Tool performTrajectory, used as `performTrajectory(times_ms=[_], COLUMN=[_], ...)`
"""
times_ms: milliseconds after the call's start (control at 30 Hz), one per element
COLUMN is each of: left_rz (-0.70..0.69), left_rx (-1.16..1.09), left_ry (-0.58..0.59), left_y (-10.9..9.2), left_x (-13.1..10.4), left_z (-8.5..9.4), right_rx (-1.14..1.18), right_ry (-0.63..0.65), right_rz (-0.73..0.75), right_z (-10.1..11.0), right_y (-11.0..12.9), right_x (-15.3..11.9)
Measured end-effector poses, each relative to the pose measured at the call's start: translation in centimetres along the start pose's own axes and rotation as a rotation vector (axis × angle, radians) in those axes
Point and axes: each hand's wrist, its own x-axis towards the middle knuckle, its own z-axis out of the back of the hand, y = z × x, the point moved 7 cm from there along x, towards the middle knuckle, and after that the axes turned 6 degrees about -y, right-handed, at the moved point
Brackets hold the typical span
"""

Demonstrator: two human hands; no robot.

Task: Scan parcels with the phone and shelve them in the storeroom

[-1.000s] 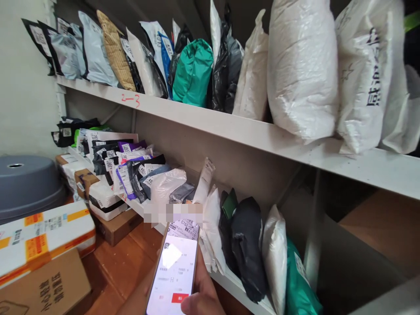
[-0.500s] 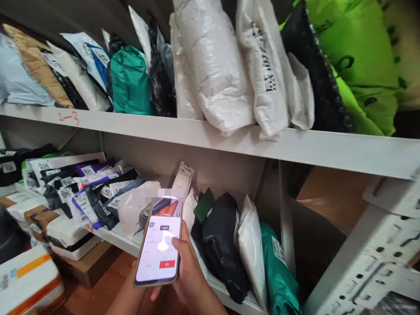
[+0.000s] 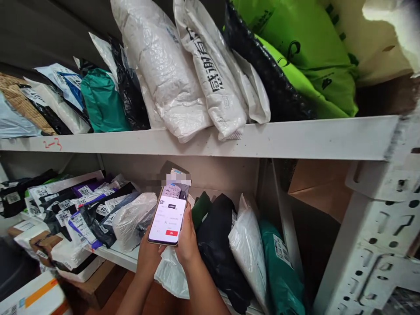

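Parcel shelf (image 3: 229,140) (marked "2-3"), hands gripping phone (image 3: 169,214)

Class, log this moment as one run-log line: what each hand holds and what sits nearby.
right hand: holds phone | left hand: supports phone, white parcel below | ahead: lower shelf of parcels

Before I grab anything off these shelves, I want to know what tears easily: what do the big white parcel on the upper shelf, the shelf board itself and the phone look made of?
White parcel: thin plastic film, crinkled and slightly glossy, soft-filled.
Shelf board: probably painted metal, matte white, scuffed; the perforated upright beside it suggests steel.
Phone, held in the right hand with the left hand beneath: glass front with glare, golden, likely metal edge.
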Motion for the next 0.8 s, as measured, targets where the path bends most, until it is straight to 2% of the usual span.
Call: performTrajectory(times_ms=[133,367,600,800], left_rz=[-0.019,0.039,-0.043,0.056], left_rx=[0.043,0.021,-0.014,-0.069], left_ry=[0.033,-0.009,-0.006,-0.045], left_y=[0.6,1.7,0.5,1.0], left_x=[0.0,0.0,-0.2,-0.1], left_z=[-0.4,-0.3,0.0,0.1], right_rx=[0.011,0.023,0.036,0.053], right_ry=[-0.036,-0.033,-0.046,0.003], right_rz=[-0.034,-0.055,-0.090,-0.086], right_z=[0.1,0.0,0.4,-0.3], right_y=[0.0,0.0,-0.4,0.1], right_x=[-0.1,-0.2,-0.1,-0.3])
